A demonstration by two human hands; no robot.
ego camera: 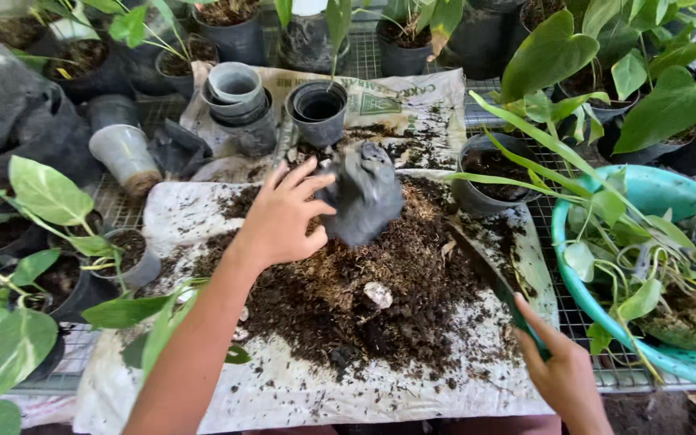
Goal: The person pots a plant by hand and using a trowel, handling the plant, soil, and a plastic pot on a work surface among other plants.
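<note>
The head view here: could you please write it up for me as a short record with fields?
setting: potting bench of wire mesh with plants all around
left hand: left hand gripping a soft grey nursery bag, held upright on the soil
right hand: right hand holding the handle of a green trowel, blade lying on the soil
work surface: white sack sheet under a pile of dark potting mix
nearby: stacked empty pots; teal basin holding uprooted plants
</note>
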